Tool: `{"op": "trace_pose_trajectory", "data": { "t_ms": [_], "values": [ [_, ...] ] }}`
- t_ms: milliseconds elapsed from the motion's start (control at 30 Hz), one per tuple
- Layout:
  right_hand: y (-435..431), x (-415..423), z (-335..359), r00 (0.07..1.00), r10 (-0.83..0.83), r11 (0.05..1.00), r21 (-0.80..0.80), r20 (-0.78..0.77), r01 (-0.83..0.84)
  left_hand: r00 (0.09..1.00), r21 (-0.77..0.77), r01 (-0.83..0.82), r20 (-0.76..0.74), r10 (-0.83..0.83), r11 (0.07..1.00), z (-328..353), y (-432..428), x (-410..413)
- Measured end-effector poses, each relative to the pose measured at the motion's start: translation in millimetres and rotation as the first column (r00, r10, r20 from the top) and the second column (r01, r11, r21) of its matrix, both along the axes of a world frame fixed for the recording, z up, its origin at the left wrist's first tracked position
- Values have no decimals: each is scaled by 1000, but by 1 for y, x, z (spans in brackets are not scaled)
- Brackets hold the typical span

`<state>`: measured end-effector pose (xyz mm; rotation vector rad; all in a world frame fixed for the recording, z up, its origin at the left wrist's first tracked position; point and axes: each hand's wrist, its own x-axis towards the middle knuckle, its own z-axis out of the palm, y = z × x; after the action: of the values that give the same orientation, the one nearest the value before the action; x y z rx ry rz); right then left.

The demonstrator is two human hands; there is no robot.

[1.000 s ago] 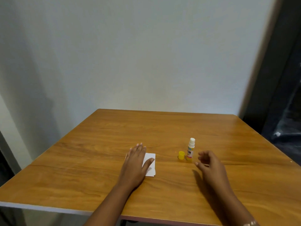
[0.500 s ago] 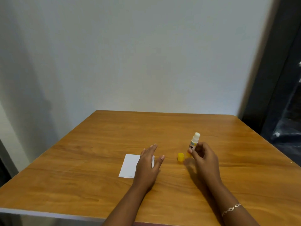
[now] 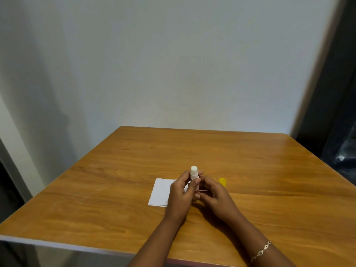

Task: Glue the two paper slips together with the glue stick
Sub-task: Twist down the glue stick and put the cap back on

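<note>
Over the middle of the wooden table, both hands meet around the glue stick, and it's standing upright with its white tip poking clear above the fingers. The left hand wraps its fingers and thumb around the tube from the left side, closed on it. The right hand comes in from the other side, fingers curled against the lower part of the stick, gripping it too. Just beneath and to the left of the hands lies the white paper, flat on the tabletop, its right edge hidden under the left hand; whether that's one slip or two stacked, I can't tell. The yellow cap sits on the table just right of the hands, off the stick. A thin bracelet shows on the right wrist.
</note>
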<state>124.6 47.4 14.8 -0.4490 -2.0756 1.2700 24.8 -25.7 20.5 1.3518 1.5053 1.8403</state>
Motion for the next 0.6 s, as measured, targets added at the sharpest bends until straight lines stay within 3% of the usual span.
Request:
{"op": "trace_pose_trajectory", "data": {
  "t_ms": [233,400,600],
  "values": [
    [-1,-2,-4,999,0,999,51,40,-2,996,7,-16,93,15,1000,-1,1,-1],
    [1,-5,-7,992,-114,988,107,47,108,985,28,16,169,-20,999,-1,1,-2],
    [3,-2,-5,997,-7,1000,24,82,5,986,47,25,163,-33,999,2,2,-3]
  ]
}}
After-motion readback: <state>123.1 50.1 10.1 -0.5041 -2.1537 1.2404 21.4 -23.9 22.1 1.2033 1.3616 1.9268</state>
